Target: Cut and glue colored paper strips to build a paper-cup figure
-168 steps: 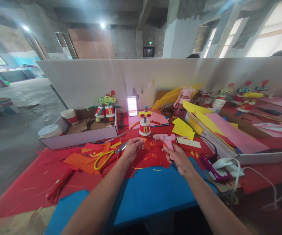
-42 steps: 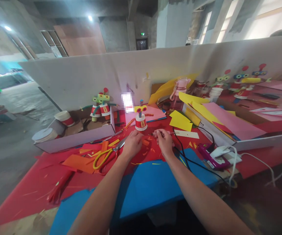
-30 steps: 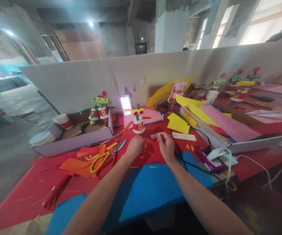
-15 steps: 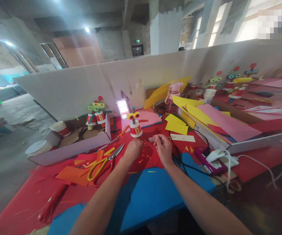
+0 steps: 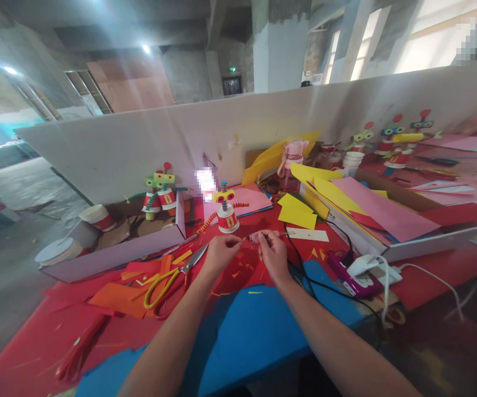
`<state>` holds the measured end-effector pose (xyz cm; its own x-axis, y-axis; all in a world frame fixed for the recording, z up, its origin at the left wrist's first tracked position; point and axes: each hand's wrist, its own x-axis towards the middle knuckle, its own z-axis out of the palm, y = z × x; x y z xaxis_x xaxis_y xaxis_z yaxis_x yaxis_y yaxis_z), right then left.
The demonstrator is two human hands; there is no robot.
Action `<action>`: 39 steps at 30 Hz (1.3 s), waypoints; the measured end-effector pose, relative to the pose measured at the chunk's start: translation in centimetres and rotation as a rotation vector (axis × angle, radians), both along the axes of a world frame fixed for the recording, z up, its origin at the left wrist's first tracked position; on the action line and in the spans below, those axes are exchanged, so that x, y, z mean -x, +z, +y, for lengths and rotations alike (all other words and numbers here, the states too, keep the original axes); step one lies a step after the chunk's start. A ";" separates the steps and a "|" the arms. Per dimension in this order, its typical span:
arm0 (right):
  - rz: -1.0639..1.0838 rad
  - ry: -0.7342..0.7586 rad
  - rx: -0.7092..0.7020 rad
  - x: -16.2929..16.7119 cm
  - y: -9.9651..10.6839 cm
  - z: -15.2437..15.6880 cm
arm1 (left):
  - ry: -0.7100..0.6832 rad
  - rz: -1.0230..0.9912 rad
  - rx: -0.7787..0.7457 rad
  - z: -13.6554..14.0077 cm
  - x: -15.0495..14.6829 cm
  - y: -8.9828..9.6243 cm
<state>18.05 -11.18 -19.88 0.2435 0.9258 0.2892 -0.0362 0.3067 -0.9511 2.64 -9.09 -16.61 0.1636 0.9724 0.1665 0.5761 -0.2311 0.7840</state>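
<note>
Both forearms (image 5: 329, 336) extend over the blue sheet (image 5: 255, 336). The right hand (image 5: 274, 256), fingers curled, grips a pink glue gun (image 5: 254, 237), pointed leftward. Scissors (image 5: 185, 269) lie beside the left forearm (image 5: 172, 331); a paper-cup robot (image 5: 227, 217) stands beyond. The left hand (image 5: 220, 253) pinches an orange paper scrap (image 5: 244, 239) just left of the gun.

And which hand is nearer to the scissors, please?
The left. The left hand is close beside the blades of the scissors, on their right; the right hand is farther right, beyond the left one, holding the pink glue gun.
</note>
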 end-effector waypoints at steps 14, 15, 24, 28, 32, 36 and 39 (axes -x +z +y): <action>-0.145 0.103 -0.017 0.2 0.0 -0.1 | -0.056 -0.677 0.259 -1.4 -0.4 -0.7; -0.218 0.100 -0.042 0.1 0.1 -0.2 | -0.053 -0.652 0.233 -1.4 -0.3 -0.7; -0.290 0.195 -0.069 0.3 -0.4 -0.3 | -0.070 -0.515 0.150 -1.2 0.3 -1.1; -0.360 0.184 -0.031 -0.1 -0.3 -0.3 | -0.112 -0.413 0.181 -1.2 0.3 -1.2; -0.407 0.199 -0.062 0.0 -0.1 -0.6 | -0.098 -0.363 0.166 -1.1 0.5 -1.2; -0.415 0.188 -0.071 0.2 -0.1 -0.8 | -0.126 -0.258 0.125 -1.2 0.7 -1.1; -0.468 0.130 -0.084 -0.8 0.5 -0.8 | -0.089 -0.265 0.099 -1.2 0.6 -1.1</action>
<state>18.81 -11.95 -19.40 -0.0467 0.9088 0.4145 0.3459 0.4040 -0.8468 2.02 -10.27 -17.71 0.2126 0.9698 0.1195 0.3289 -0.1862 0.9258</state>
